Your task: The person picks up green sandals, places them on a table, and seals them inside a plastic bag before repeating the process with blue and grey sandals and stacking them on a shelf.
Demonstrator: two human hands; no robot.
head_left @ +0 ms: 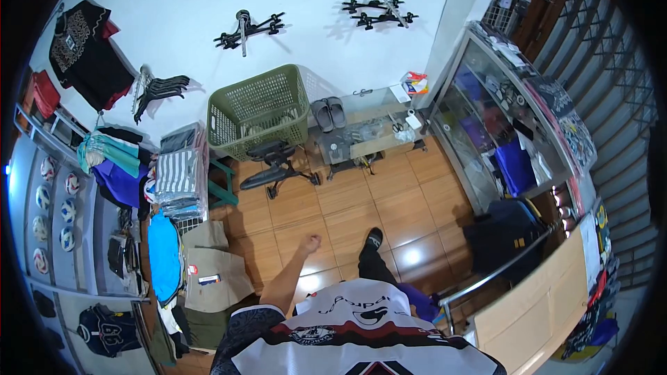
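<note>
My left hand (310, 243) hangs out in front of my body over the tiled floor, with its fingers curled in. Nothing shows in it, and it touches nothing. My right hand is out of view. Below is my own white, red and black jersey (347, 312), and one dark shoe (374, 237) is on the tiles to the right of the hand. A folding stool or chair with a black seat (267, 175) stands ahead. Left of my forearm lie beige folded trousers (215, 281) in plastic.
A green plastic basket (260, 107) stands by the white wall, beside grey sandals (328, 114) and a low glass-topped table (368, 135). A glass display cabinet (479, 118) is on the right. Stacked packed clothes (177, 173) line the left, and a wooden counter (531, 305) is lower right.
</note>
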